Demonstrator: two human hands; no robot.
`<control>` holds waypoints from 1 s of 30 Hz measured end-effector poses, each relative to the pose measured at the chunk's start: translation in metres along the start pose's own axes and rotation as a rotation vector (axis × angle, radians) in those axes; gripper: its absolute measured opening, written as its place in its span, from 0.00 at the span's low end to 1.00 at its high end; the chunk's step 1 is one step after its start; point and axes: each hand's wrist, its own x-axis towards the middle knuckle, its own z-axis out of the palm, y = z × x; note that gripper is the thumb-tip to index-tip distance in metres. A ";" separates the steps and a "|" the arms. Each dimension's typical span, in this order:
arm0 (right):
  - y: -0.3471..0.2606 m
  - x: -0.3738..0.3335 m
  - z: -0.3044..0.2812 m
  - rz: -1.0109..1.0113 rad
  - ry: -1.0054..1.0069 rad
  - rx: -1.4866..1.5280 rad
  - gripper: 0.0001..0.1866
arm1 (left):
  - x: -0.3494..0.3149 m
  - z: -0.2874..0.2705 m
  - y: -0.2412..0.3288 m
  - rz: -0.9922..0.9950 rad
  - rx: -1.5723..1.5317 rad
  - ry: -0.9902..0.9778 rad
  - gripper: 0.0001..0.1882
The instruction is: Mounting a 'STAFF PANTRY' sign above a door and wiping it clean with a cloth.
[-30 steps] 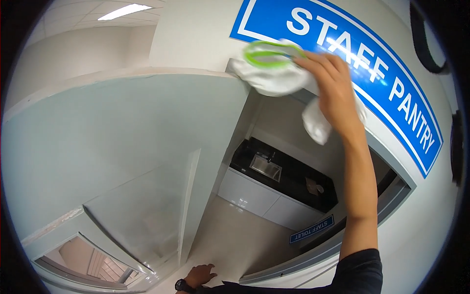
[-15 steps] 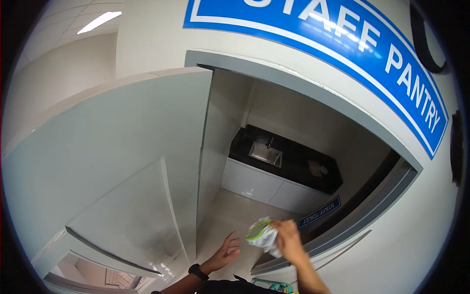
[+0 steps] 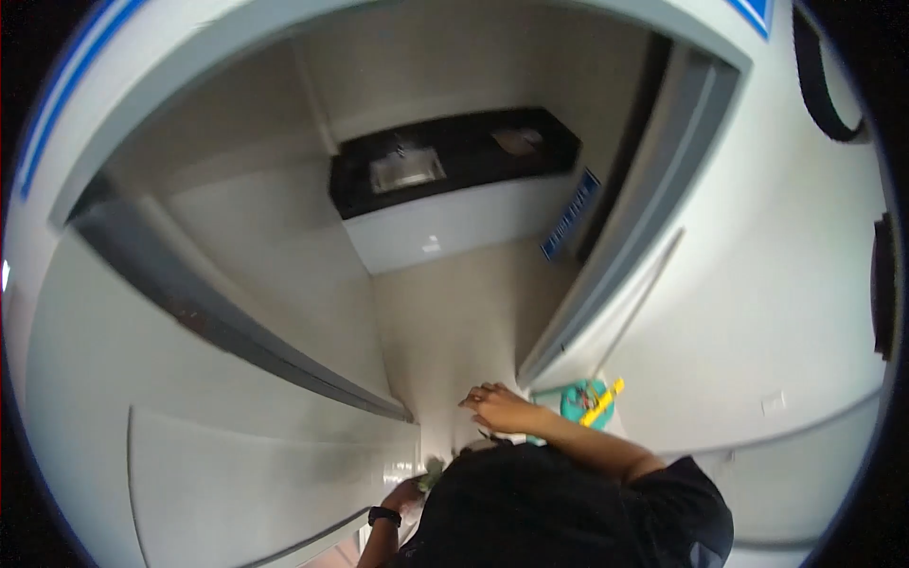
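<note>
Low at the door's edge, my left hand [image 3: 405, 494] has a dark band at its wrist. A blurred green and whitish bundle [image 3: 431, 473] lies at its fingers, seemingly in its grip; its kind cannot be made out. My right hand [image 3: 497, 407] is stretched across in front of my body, fingers loosely bent and apart, with nothing visible in it. Below it is the pale floor [image 3: 445, 322] of the doorway. The grey-white door [image 3: 256, 445] stands swung open on the left, close to my left hand.
Through the grey door frame [image 3: 653, 218] a black counter [image 3: 473, 161] holds a steel sink [image 3: 407, 170] above white cabinets [image 3: 454, 222]. A blue sign [image 3: 570, 216] is on the right inside. Just outside the frame on the right are a teal bucket [image 3: 576, 402] and a yellow-handled tool [image 3: 603, 402].
The view has tipped down and closer to the doorway. The white and green bundle has left my right hand and shows by my left, which has dropped lower beside the door.
</note>
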 end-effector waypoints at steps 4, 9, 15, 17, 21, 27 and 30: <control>0.039 -0.026 0.017 0.097 -0.081 -0.108 0.21 | -0.015 0.024 -0.022 0.082 0.731 0.044 0.15; 0.044 -0.057 0.019 0.180 -0.112 -0.053 0.21 | -0.007 -0.003 0.042 -0.472 0.258 -0.414 0.17; 0.060 -0.072 0.020 0.241 -0.044 -0.074 0.20 | -0.015 0.006 0.084 -0.211 0.391 -0.214 0.18; 0.066 -0.080 0.016 0.277 -0.064 -0.069 0.20 | -0.007 0.014 0.105 -0.092 0.436 -0.140 0.20; 0.075 -0.091 0.015 0.335 -0.089 -0.014 0.17 | 0.027 0.022 0.070 -0.129 -0.253 -0.213 0.18; 0.083 -0.092 0.008 0.393 -0.198 -0.036 0.16 | 0.065 0.025 0.004 -0.428 -0.834 -0.282 0.17; 0.087 -0.093 0.007 0.391 -0.190 -0.024 0.16 | 0.080 0.037 0.001 -0.482 -1.051 -0.195 0.19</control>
